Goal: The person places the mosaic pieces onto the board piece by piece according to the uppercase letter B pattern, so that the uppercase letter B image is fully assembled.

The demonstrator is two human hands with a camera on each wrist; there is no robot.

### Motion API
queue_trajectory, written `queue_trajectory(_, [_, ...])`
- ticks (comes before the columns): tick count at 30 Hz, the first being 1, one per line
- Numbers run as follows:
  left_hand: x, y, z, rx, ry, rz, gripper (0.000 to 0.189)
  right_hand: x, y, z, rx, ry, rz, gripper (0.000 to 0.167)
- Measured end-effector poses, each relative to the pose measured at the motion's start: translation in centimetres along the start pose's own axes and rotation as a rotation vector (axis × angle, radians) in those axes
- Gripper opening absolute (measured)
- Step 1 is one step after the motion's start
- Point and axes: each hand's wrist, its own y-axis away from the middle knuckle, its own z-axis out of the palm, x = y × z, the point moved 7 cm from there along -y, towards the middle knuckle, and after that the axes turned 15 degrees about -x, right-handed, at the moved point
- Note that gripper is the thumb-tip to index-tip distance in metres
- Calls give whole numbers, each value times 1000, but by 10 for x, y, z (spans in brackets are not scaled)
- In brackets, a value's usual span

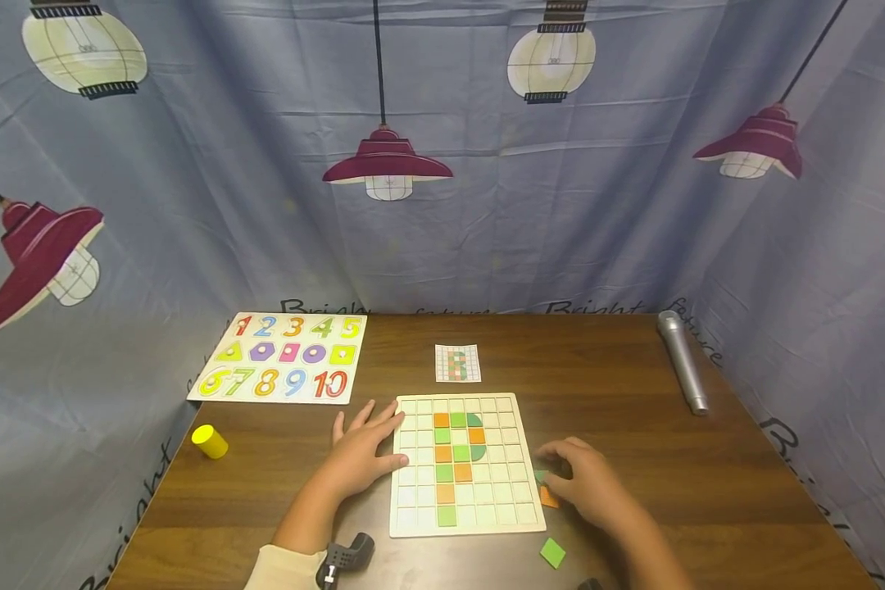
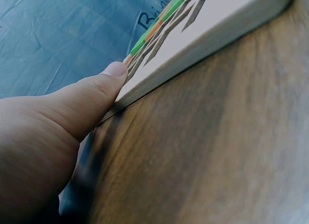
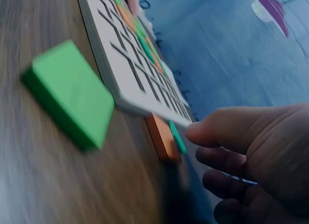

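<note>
A cream wooden grid board [image 1: 505,494] lies on the table, with orange, light green and dark green tiles set in a P-like shape. My left hand [image 1: 357,455] rests at its left edge, fingers spread; in the left wrist view the thumb [image 2: 99,86] touches the rim. Off the board's right edge, my right hand [image 1: 588,485] hovers with loosely bent fingers by an orange tile [image 1: 549,497] and a dark green piece [image 1: 541,475]. Nothing shows between its thumb and fingers in the right wrist view. Nearer the front lies a light green square tile [image 1: 552,553].
Behind the board lies a small pattern card [image 1: 457,363]. A number and shape puzzle board [image 1: 247,378] sits at the back left, with a yellow cylinder [image 1: 210,442] in front of it. At the far right is a silver microphone-shaped object [image 1: 683,362]. A printed curtain [image 1: 442,254] hangs behind the table.
</note>
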Motion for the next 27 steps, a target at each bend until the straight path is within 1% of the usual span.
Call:
queue_trajectory(6, [0, 0, 0, 2, 3, -2, 77, 11, 6, -3, -29, 36, 11, 31])
queue_trajectory(11, [0, 0, 0, 4, 5, 0, 77, 8, 8, -3, -19, 61, -33, 32])
queue_trajectory(14, [0, 0, 0, 4, 5, -2, 77, 6, 8, -2, -18, 58, -49, 30])
queue_trajectory(17, [-1, 0, 1, 6, 4, -3, 77, 8, 9, -1, -30, 29, -28, 25])
queue_trajectory(21, [-1, -1, 1, 4, 5, -5, 77, 13, 8, -2, -11, 41, 5, 15])
queue_trajectory(23, [-2, -1, 1, 3, 7, -7, 77, 14, 8, -4, 10, 67, 18, 11])
queue_trajectory(25, [-1, 0, 1, 3, 7, -7, 77, 16, 8, -5, 32, 80, 28, 12])
queue_trajectory(27, [-1, -1, 0, 4, 4, -7, 77, 16, 8, -6, 45, 93, 17, 14])
